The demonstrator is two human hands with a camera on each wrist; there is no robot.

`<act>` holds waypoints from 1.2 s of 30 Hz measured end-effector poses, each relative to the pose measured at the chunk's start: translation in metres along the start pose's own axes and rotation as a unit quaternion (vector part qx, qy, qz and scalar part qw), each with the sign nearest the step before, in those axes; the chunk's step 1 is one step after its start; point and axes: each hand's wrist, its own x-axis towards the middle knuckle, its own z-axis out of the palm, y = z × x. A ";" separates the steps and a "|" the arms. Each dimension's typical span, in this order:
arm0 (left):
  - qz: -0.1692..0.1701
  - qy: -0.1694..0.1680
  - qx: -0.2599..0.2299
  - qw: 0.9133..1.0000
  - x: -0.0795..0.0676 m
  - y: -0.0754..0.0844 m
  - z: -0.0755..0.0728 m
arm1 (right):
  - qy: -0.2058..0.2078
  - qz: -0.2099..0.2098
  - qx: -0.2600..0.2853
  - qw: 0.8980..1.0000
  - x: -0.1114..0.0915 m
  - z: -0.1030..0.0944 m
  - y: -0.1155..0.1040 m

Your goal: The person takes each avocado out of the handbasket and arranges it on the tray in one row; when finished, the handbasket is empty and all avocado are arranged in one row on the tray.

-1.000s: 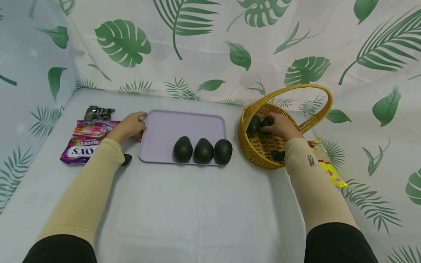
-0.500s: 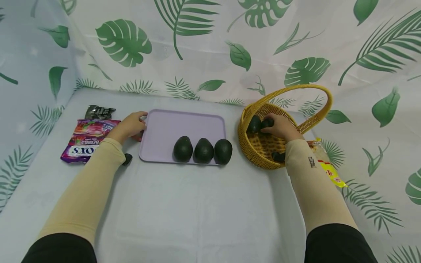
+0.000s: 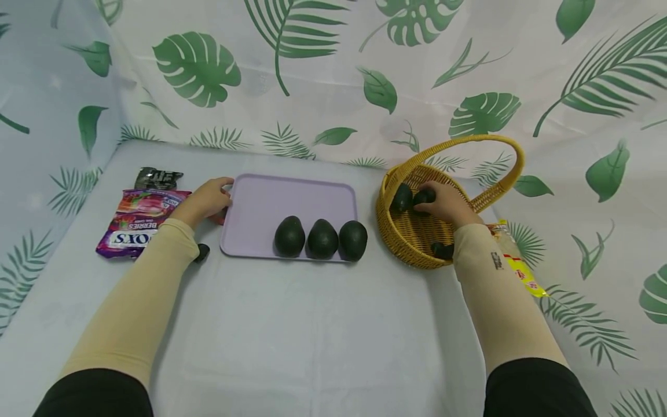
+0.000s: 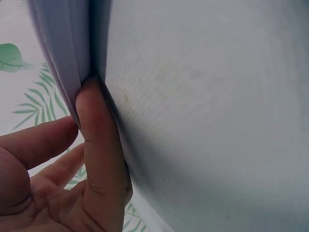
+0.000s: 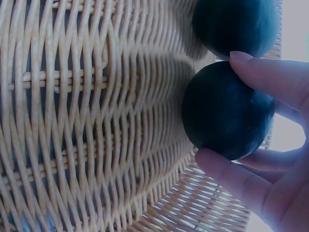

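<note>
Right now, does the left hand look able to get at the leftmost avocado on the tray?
Probably yes: only bare tray lies between the left hand and that avocado, though the hand must likely release the tray.

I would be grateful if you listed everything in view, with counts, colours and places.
tray: one, pale purple, mid-table
basket: one, yellow-brown, right of the tray
avocados: five clear, dark green; three along the tray's near edge, two in the basket
dark item: one, partly hidden, in the basket's near side
small dark object: one, mostly hidden, by the left sleeve
purple packet: one, purple-red, table's left
black packet: one, black, just beyond it
yellow packet: one, yellow, right of the basket
table: one, white, below everything
backdrop: white, green leaves, behind
sleeves: two, tan then black, on both arms
hands: two; left at the tray's left edge, right gripping an avocado
</note>
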 end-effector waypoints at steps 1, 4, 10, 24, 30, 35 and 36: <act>0.000 -0.001 0.000 1.000 0.000 0.000 0.000 | 0.000 -0.001 0.001 1.000 -0.001 -0.001 -0.001; 0.000 -0.002 -0.002 1.000 0.000 0.000 0.000 | -0.002 0.001 0.005 1.000 -0.005 -0.004 -0.004; -0.002 -0.003 -0.006 1.000 -0.001 0.001 0.000 | 0.003 0.008 0.003 1.000 -0.012 -0.009 -0.009; -0.003 -0.001 0.000 1.000 -0.001 0.000 -0.001 | 0.003 0.007 0.004 1.000 -0.032 -0.020 -0.024; -0.002 0.001 0.001 1.000 0.001 -0.001 -0.001 | 0.008 0.003 0.009 1.000 -0.044 -0.020 -0.032; -0.003 0.001 0.006 1.000 0.001 -0.001 0.000 | 0.012 -0.001 -0.001 1.000 -0.055 -0.022 -0.041; -0.002 0.000 0.006 1.000 0.001 -0.001 0.000 | 0.012 -0.002 -0.003 1.000 -0.057 -0.022 -0.042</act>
